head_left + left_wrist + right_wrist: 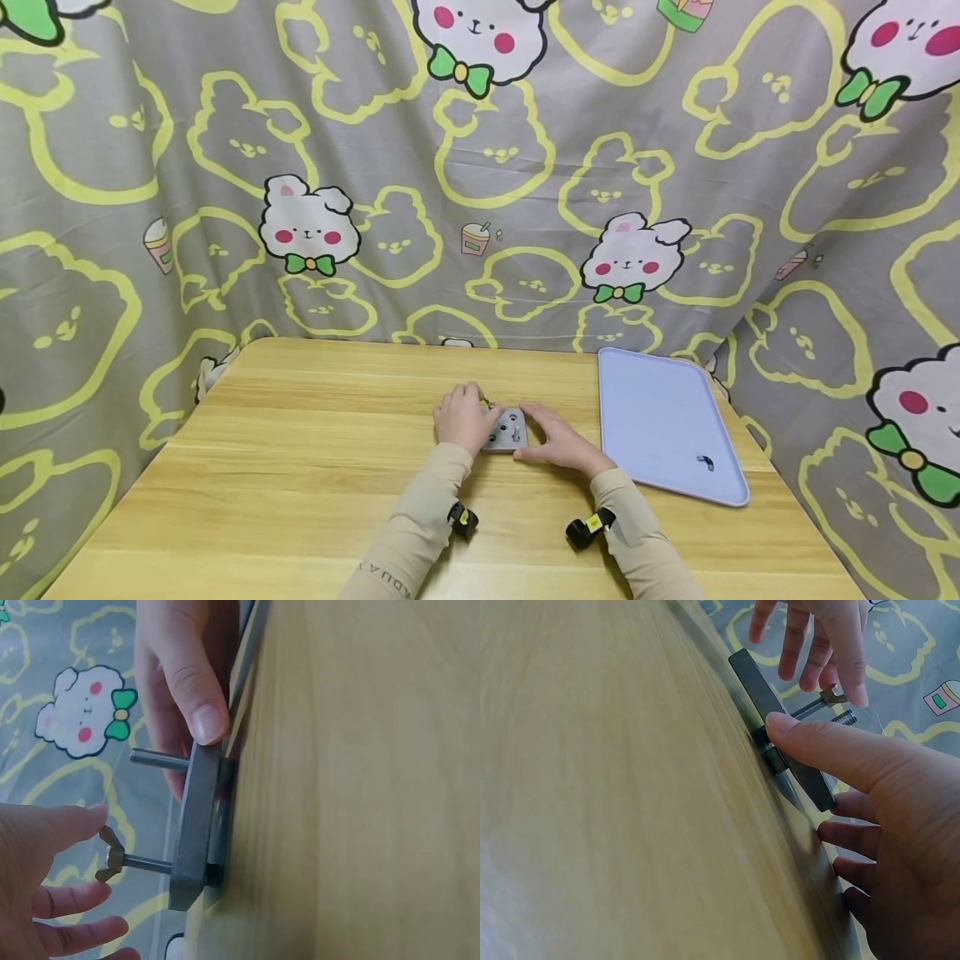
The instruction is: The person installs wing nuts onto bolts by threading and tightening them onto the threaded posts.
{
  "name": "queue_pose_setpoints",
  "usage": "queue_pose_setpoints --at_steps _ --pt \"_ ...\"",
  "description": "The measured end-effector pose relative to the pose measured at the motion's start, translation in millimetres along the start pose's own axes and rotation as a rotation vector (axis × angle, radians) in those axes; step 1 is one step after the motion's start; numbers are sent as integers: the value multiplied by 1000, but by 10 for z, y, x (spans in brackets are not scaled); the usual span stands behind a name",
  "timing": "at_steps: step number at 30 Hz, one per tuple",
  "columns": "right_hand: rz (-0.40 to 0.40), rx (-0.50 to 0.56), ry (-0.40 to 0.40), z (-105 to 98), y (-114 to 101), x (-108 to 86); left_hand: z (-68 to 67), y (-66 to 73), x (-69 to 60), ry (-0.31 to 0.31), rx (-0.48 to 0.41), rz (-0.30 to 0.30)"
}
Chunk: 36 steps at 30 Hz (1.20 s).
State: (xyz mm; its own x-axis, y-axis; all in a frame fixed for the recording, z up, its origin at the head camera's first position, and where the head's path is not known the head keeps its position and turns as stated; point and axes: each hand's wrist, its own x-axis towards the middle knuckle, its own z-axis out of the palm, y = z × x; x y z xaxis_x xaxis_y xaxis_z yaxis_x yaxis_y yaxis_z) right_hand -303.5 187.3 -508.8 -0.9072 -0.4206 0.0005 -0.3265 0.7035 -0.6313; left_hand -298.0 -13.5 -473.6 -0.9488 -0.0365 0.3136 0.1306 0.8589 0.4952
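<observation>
A grey metal plate (pixel 506 443) with several holes lies low over the table in front of me. My right hand (pixel 558 442) holds it by opposite edges, thumb on the near side and fingers on the far side. Two bolts stand up through the plate. One threaded bolt (pixel 161 759) is bare at its top. The other, a thinner bolt (pixel 146 863), carries a brass-coloured wing nut (pixel 114 859) near its tip. My left hand (pixel 461 417) has its thumb and index finger on either side of that wing nut; its other fingers are spread.
A light blue tray (pixel 652 417) is at the right of the wooden table (pixel 300 483). On it lies a small dark metal piece (pixel 705 462), its kind too small to tell. A patterned curtain (pixel 405 300) hangs behind the table's far edge.
</observation>
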Motion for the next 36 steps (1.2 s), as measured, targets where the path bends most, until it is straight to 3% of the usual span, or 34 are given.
queue_pose_setpoints --at_steps 18,36 --pt "14 8 -1 1 -29 -17 31 1 1 -39 -27 -37" --pt "11 13 5 -4 -27 -7 51 8 11 -11 -16 -22"
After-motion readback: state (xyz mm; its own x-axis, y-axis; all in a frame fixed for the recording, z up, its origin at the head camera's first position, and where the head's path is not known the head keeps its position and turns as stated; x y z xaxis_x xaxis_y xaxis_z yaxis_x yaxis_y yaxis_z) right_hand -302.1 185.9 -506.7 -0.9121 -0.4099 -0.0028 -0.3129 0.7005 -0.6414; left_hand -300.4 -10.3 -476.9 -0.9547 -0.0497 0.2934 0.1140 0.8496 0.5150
